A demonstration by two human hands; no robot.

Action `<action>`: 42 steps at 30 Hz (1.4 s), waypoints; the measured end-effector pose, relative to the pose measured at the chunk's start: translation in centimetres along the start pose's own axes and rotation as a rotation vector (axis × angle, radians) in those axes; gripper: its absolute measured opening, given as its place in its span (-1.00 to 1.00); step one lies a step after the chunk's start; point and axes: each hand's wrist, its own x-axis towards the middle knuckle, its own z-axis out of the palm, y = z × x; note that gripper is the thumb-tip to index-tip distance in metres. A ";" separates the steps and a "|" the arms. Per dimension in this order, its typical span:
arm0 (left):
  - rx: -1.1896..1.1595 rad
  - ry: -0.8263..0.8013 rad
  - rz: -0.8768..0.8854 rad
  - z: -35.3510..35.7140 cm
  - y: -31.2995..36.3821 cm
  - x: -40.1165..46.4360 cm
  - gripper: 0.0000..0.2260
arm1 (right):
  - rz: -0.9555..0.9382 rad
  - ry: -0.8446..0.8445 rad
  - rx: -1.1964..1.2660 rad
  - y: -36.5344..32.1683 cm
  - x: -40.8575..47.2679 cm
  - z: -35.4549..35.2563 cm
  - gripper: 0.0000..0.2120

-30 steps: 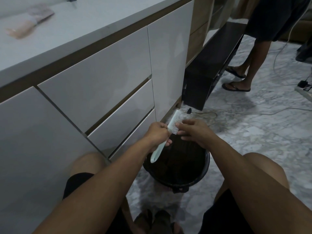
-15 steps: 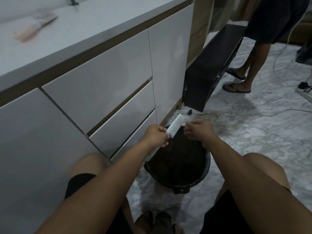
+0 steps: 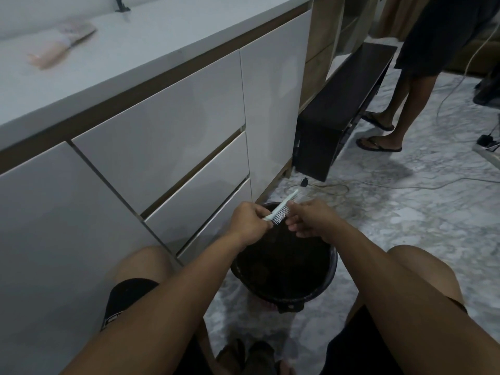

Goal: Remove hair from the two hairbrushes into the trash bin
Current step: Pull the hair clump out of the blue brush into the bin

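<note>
Hairbrush (image 3: 284, 208), gripped by both hands, hangs over dark trash bin (image 3: 328, 282).

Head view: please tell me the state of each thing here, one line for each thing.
light hairbrush: held over the bin, bristles facing the right hand
left hand: closed on the light hairbrush
right hand: fingers at the bristles
trash bin: uncovered, upright on the floor
pink hairbrush: lying on the counter
drawers: shut

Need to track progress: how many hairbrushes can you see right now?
2. A pale green brush held in the left hand over the trash bin; a blurry pink brush on the countertop.
</note>
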 end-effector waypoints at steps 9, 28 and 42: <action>0.054 -0.089 0.032 -0.8 0.0 -0.3 -0.83 | -0.109 0.079 -0.060 -0.1 -0.2 0.3 -0.09; -0.113 -0.160 -0.062 -1.7 -1.0 -0.2 -0.77 | -0.005 0.200 0.222 -0.1 1.1 -0.6 -0.80; -0.375 -0.335 -0.156 -2.3 -0.9 0.3 -0.84 | -0.276 -0.022 -0.069 0.1 0.0 0.0 -0.22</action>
